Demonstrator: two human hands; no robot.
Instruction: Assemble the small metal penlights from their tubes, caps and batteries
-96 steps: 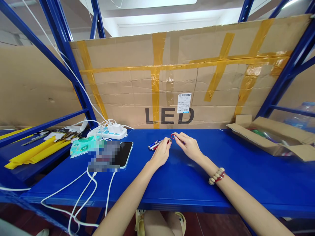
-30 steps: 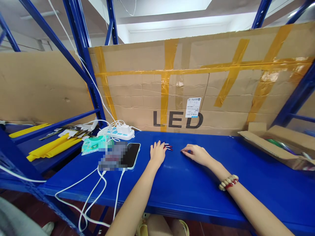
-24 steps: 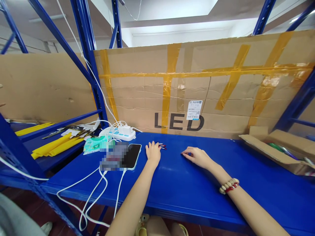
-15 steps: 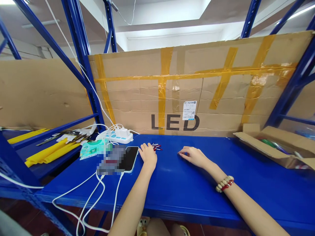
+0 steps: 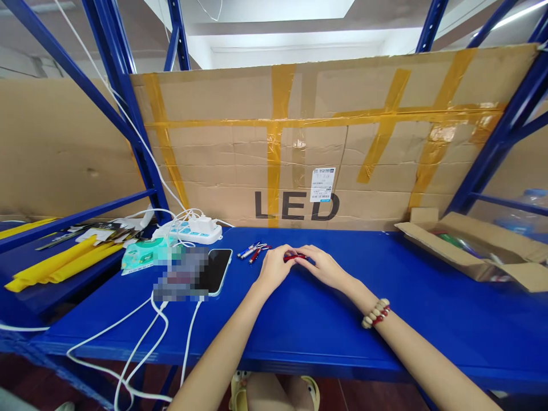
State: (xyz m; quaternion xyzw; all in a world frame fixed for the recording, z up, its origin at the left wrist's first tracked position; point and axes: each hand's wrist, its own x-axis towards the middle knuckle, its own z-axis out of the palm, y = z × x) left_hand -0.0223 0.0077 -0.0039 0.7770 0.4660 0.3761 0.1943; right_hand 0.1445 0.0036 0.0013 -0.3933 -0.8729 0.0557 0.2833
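Observation:
Between my two hands, just above or on the blue tabletop (image 5: 295, 319), is a small shiny red pen-shaped piece (image 5: 295, 257). My left hand (image 5: 276, 265) closes on its left part with curled fingers. From the other side my right hand (image 5: 325, 267) pinches its right end, so the fingertips of both hands nearly meet. Fingers cover part of the piece, and its exact kind is unclear. Left of my left hand lies a small pile of similar red, blue and silver pen-shaped pieces (image 5: 252, 250). A beaded bracelet circles my right wrist.
A phone (image 5: 218, 271) with white cables lies on the left, near a white power strip (image 5: 194, 229) and a green packet (image 5: 145, 254). At the right stands an open cardboard box (image 5: 466, 260) with items inside. A tall cardboard panel (image 5: 231, 165) closes off the back.
My left hand has moved right, off the pile, with a red piece in it. My right hand has shifted slightly left to meet it. The view has tilted a little.

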